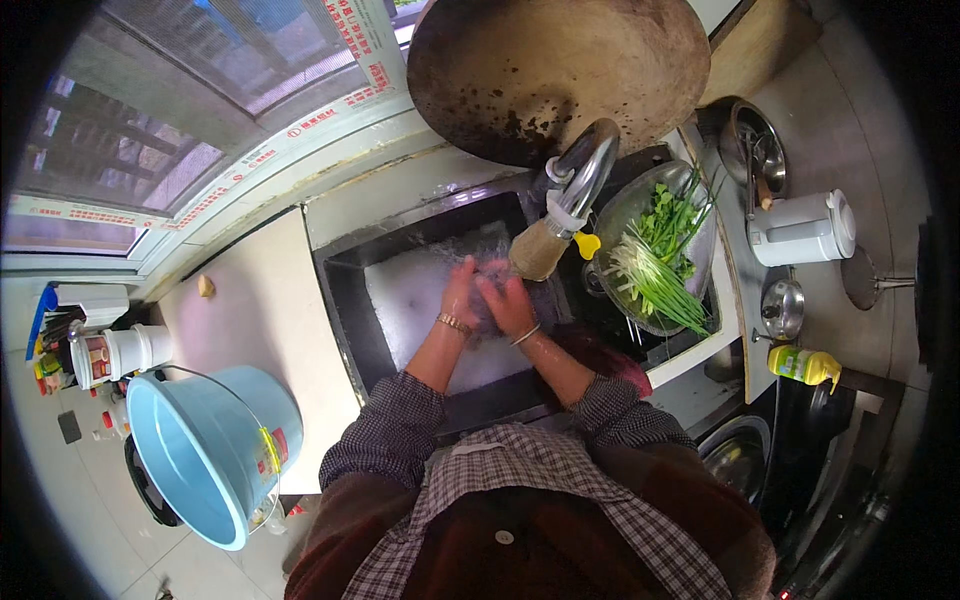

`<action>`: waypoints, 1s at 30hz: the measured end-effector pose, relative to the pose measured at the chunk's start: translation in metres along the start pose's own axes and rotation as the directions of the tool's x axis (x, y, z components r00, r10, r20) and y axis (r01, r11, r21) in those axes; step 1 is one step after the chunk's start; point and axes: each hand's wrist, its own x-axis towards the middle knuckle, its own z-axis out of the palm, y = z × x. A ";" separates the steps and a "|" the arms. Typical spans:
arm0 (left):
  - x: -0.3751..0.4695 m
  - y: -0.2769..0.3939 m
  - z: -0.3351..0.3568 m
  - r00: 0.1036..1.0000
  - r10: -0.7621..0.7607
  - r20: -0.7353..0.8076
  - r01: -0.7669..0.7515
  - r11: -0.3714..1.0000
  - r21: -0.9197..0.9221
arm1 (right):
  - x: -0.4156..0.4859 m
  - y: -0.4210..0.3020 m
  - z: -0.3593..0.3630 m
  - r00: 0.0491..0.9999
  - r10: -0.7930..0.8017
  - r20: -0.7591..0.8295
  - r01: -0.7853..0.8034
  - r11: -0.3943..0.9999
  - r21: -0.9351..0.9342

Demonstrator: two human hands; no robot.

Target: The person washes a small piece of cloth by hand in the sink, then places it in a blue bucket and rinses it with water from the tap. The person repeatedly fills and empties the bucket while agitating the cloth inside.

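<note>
My left hand (pixel 459 296) and my right hand (pixel 510 304) are close together over the dark sink (pixel 346 315). Water runs over them from the chrome tap (pixel 596 176), whose spout end has a brown cover (pixel 536 251). The fingers are blurred by the flow, and I cannot tell whether anything is between them. Pale, cloudy water (pixel 409 315) lies in the basin below. To the right, a metal bowl (pixel 619 202) holds spring onions (pixel 664 289) and leafy green herbs (pixel 664 206). A yellow plastic piece (pixel 587 245) sits beside the spout.
A large, stained round pan (pixel 555 67) stands behind the tap. On the left are a pale counter (pixel 255 262) and a light blue bucket (pixel 217 442). Dark red cloth (pixel 607 356) is near my right forearm. Farther right stand a white jug (pixel 799 229) and a yellow bottle (pixel 802 365).
</note>
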 end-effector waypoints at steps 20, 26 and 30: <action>0.001 -0.009 -0.035 0.986 0.166 0.004 -0.164 0.972 0.166 | 0.031 0.016 -0.030 0.906 -0.099 0.411 0.294 0.845 -0.446; -0.007 -0.032 -0.037 0.934 -0.310 0.181 0.337 0.929 -0.151 | 0.002 -0.011 0.002 0.974 -0.003 0.227 0.109 0.885 -0.453; 0.007 -0.035 -0.057 0.625 -0.017 0.780 0.255 0.949 -0.183 | -0.028 -0.052 0.019 0.988 -0.076 0.135 0.133 0.862 -0.489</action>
